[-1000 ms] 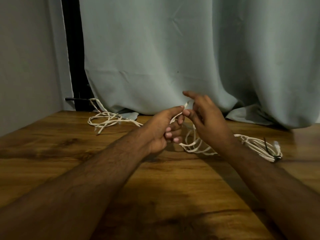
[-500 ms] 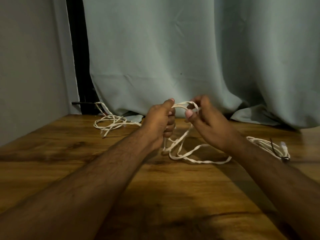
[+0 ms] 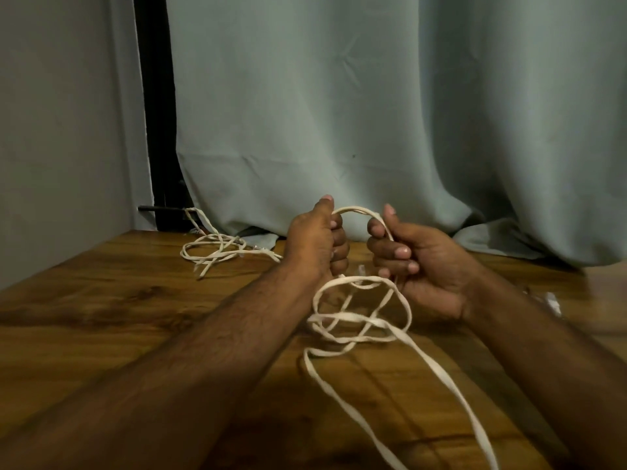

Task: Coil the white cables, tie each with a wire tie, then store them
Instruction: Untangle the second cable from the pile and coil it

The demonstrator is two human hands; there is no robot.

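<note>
Coiling under way at the middle of the wooden table (image 3: 101, 300): left hand (image 3: 314, 242) with fingers curled round one end of a short arch of the white cable (image 3: 359, 318), thumb up; right hand (image 3: 420, 262) with fingers curled round the other end of that arch, just beside the left, at about three o'clock of it. Below the fists, several loose loops hanging and resting on the wood, two long tails running off toward five o'clock and out of view. To do this well: keep the left grip as the fixed anchor, feed slack with the right, lay each new turn the same size as the last and flat against it. Worth untwisting the flat cable before each turn, since crossings already visible among the lower loops look likely to snag. Draw the tails in gently, never yank. A second cable (image 3: 220, 249) in a loose heap at ten o'clock, well apart, near the curtain (image 3: 373, 113), probably next. Something pale and blurred at three o'clock by the right forearm, too smeared to identify. No wire tie plainly in view, so worth locating one before the coil closes.
</note>
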